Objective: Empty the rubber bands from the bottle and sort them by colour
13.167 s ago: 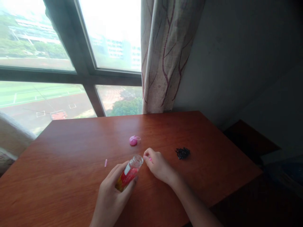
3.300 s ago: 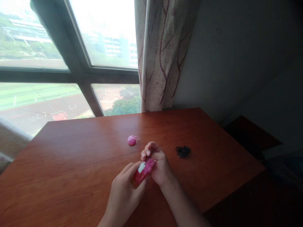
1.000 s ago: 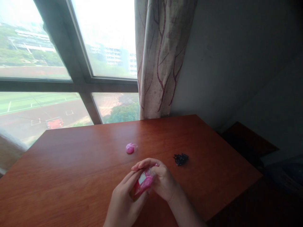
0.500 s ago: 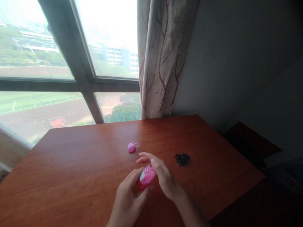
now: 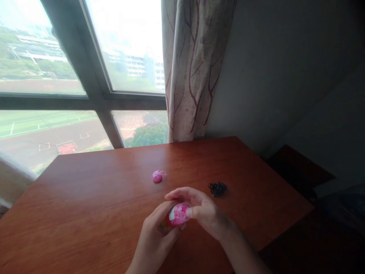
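Note:
My left hand (image 5: 155, 234) is closed around a small clear jar (image 5: 172, 216) with a whitish label. The jar is tilted, its mouth turned toward the right, and small pink strands or bands (image 5: 180, 214) show inside. My right hand (image 5: 203, 211) arches over the jar's far side, thumb apart from the fingers. Its thumb tip touches or overlaps the jar's mouth; I see nothing held in this hand. A round pink lid (image 5: 157, 176) with a thin loop lies on the table beyond the hands.
A heap of small glossy black pieces (image 5: 217, 188) lies right of the hands on the brown wooden table (image 5: 94, 205). Behind the table are a window (image 5: 134, 57) and a patterned curtain (image 5: 194, 72). The table's right edge drops into shadow.
My right hand has shifted lower and closer, its thumb moving to the jar's mouth. The jar has turned slightly, showing more of its opening. The view has shifted a little.

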### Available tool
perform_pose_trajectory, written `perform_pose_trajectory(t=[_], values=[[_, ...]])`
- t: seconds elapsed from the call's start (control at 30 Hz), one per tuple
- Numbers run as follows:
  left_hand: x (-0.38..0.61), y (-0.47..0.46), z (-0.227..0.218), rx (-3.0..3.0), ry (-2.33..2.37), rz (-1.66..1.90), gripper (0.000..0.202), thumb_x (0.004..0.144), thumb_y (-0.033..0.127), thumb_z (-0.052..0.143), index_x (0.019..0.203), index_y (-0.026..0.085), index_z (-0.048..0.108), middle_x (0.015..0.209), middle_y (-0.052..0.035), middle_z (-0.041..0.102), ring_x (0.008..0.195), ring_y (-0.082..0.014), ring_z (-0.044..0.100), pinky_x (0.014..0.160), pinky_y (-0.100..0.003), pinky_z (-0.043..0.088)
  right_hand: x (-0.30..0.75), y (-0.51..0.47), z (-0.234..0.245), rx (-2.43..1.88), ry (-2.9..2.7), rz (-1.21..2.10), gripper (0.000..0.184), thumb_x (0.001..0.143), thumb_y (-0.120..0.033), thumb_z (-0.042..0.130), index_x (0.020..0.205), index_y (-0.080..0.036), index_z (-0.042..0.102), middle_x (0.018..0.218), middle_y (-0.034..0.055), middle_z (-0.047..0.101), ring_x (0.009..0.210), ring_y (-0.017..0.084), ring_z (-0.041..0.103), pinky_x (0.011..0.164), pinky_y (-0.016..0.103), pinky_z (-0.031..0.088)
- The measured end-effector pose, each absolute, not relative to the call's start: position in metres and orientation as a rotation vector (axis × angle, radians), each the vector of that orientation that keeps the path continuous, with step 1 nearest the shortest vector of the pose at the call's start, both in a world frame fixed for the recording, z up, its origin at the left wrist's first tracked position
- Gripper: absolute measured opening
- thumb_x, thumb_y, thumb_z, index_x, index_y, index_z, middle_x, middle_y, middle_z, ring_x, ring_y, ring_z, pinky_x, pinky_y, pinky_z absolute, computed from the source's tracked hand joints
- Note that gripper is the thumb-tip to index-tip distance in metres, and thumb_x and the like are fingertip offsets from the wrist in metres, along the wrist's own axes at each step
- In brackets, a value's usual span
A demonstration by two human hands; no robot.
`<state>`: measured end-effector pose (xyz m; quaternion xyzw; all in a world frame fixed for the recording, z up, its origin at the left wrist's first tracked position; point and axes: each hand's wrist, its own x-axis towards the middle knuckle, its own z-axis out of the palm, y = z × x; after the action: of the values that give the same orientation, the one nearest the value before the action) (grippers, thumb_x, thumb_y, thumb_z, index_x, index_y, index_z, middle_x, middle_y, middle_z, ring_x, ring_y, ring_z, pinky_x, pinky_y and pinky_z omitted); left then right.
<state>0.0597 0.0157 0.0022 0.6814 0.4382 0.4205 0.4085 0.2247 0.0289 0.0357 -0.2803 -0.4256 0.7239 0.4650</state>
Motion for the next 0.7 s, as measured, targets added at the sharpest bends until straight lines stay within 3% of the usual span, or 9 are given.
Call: perform_pose_trajectory(t=[0.1, 0.2, 0.33, 0.47, 0.7], values=[[0.059, 0.016, 0.002, 1.779, 1.088, 1.067, 0.035, 0.077, 0.014, 0.064, 0.111, 0.019, 0.068, 0.113, -0.0078, 0.072, 0.101, -0.0233, 0.068, 0.087, -0.031, 0.055, 0.235, 0.028, 0.044, -0.770, -1.166, 1.761, 0.040, 0.077, -0.018, 0.062, 0.117, -0.019, 0.067, 0.117, 0.0076, 0.065, 0.108, 0.022, 0.059, 0.092, 0.034, 0.045], [0.057, 0.016, 0.002, 1.781, 1.109, 1.083, 0.033, 0.078, 0.014, 0.063, 0.110, 0.020, 0.067, 0.110, -0.0061, 0.072, 0.097, -0.0216, 0.069, 0.084, -0.029, 0.055, 0.244, 0.023, 0.056, -0.892, -1.347, 1.522, 0.035, 0.084, -0.018, 0.058, 0.118, -0.023, 0.067, 0.121, 0.0058, 0.062, 0.113, 0.022, 0.055, 0.096, 0.034, 0.042], [0.055, 0.017, 0.004, 1.764, 1.154, 1.095, 0.032, 0.078, 0.014, 0.064, 0.109, 0.021, 0.067, 0.104, -0.0038, 0.073, 0.094, -0.0202, 0.070, 0.082, -0.027, 0.055, 0.251, 0.011, 0.071, -1.105, -1.683, 1.072, 0.031, 0.087, -0.013, 0.052, 0.108, -0.025, 0.072, 0.096, 0.0030, 0.065, 0.088, 0.018, 0.058, 0.078, 0.028, 0.043], [0.054, 0.017, 0.002, 1.784, 1.147, 1.104, 0.033, 0.078, 0.013, 0.062, 0.110, 0.021, 0.067, 0.107, -0.0057, 0.072, 0.096, -0.0205, 0.069, 0.084, -0.028, 0.056, 0.251, 0.001, 0.080, -1.212, -2.029, 0.934, 0.040, 0.083, -0.008, 0.050, 0.111, -0.027, 0.071, 0.075, -0.0002, 0.066, 0.063, 0.016, 0.053, 0.062, 0.026, 0.034], [0.053, 0.017, -0.006, 1.929, 1.161, 1.113, 0.040, 0.074, 0.008, 0.059, 0.111, 0.021, 0.069, 0.109, -0.0078, 0.070, 0.098, -0.0211, 0.068, 0.084, -0.030, 0.057, 0.249, 0.002, 0.092, -1.517, -2.489, 0.871, 0.033, 0.078, -0.017, 0.051, 0.104, -0.025, 0.068, 0.067, -0.0002, 0.065, 0.053, 0.014, 0.050, 0.051, 0.025, 0.024]])
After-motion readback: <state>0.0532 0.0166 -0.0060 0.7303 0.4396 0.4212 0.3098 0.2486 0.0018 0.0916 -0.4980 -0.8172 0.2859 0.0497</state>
